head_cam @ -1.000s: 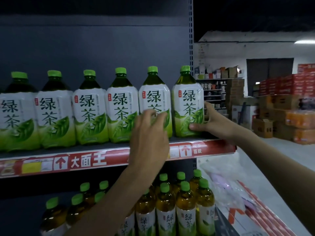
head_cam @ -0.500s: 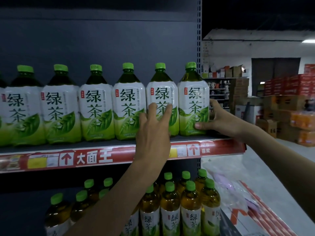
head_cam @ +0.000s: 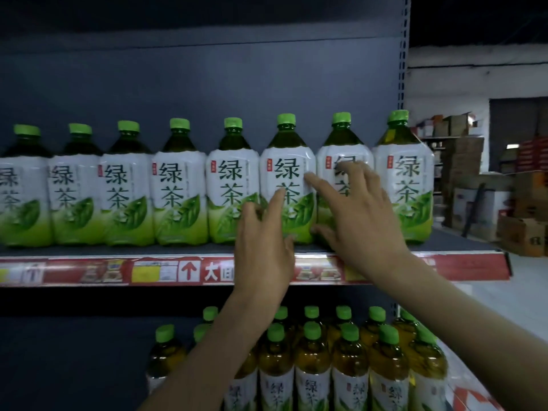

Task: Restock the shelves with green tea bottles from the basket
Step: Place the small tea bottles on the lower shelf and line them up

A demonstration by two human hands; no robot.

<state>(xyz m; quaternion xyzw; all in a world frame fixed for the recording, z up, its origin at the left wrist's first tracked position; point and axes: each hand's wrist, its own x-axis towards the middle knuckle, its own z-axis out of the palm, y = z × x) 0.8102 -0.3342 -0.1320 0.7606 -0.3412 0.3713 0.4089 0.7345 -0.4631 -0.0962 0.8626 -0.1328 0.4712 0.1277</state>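
Note:
Several large green tea bottles [head_cam: 178, 185] with green caps stand in one row on the upper shelf [head_cam: 89, 271]. My left hand [head_cam: 264, 241] reaches up with straight fingers, its fingertips touching the front of the third bottle from the right [head_cam: 286, 161]. My right hand [head_cam: 355, 209] lies spread over the front of the second bottle from the right [head_cam: 342, 134]. Its index finger stretches onto the third bottle's label. The end bottle [head_cam: 406, 179] stands free beside it. No basket is in view.
Smaller green tea bottles [head_cam: 311, 366] fill the right part of the lower shelf. The shelf's slotted upright post [head_cam: 404, 54] marks its right end. Beyond it, stacked cardboard boxes [head_cam: 522, 235] stand on the floor by a white wall.
My right hand left the outer side of the end bottle and came left onto the second bottle's front. My left hand shifted one bottle to the left.

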